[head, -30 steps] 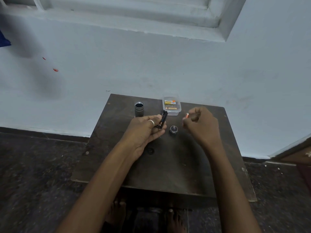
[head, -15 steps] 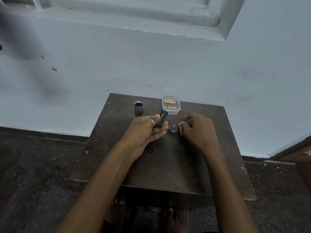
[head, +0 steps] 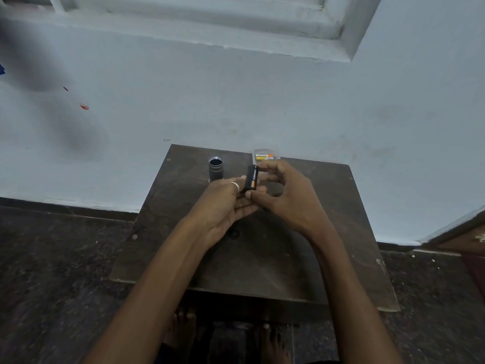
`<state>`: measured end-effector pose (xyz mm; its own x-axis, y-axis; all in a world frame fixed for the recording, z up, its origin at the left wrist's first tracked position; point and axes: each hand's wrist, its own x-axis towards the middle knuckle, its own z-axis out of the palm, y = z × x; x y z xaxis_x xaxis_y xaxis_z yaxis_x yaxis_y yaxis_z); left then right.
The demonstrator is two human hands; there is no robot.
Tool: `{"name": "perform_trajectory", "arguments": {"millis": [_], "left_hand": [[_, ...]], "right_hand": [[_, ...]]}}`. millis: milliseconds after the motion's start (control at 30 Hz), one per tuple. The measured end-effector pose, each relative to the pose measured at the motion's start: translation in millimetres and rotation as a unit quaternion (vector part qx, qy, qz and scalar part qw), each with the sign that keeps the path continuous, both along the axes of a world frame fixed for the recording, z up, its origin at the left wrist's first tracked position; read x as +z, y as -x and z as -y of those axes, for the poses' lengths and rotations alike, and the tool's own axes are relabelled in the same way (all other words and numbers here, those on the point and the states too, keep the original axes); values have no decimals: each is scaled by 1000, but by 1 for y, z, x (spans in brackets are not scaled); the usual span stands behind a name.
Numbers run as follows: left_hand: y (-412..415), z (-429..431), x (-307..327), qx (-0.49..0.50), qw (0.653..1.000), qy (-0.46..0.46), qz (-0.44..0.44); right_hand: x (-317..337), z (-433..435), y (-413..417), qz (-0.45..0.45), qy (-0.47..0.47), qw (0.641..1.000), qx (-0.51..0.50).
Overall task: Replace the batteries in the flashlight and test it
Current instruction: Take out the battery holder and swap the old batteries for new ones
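Note:
My left hand (head: 223,203), with a ring on one finger, holds a black battery holder (head: 247,183) upright over the small dark table (head: 262,261). A black and copper Duracell battery (head: 253,179) lies along the holder's front. My right hand (head: 291,200) pinches that battery, forefinger at its top end and thumb at its bottom end. The grey flashlight body (head: 216,168) stands upright with its open end up, just left of my hands. The flashlight's end cap is hidden behind my right hand.
A small clear plastic box (head: 264,156) with gold and orange batteries sits at the table's far edge against the pale wall. The floor around is dark stone. My bare feet show below the table's near edge.
My right hand has come left from beside the end cap to the holder, bringing a battery with it. It now pinches the battery against the holder. My left hand has stayed put.

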<state>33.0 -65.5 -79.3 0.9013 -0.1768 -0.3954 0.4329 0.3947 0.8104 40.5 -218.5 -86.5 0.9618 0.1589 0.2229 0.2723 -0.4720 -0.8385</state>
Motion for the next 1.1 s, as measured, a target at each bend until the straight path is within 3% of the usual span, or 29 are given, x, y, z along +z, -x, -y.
{"name": "perform_trajectory", "arguments": {"millis": [167,667,1100], "left_hand": [[-2,2,-3,9,1000,-7,13],[-1,0,-7,4,996,-84,42],[-1,2,-12,-20,993,-103,62]], "right_hand": [[0,-1,0,42,0,999,-11],[2,-5,4,140,116,983,-18],[12,-9,12,107,229,967,-12]]}}
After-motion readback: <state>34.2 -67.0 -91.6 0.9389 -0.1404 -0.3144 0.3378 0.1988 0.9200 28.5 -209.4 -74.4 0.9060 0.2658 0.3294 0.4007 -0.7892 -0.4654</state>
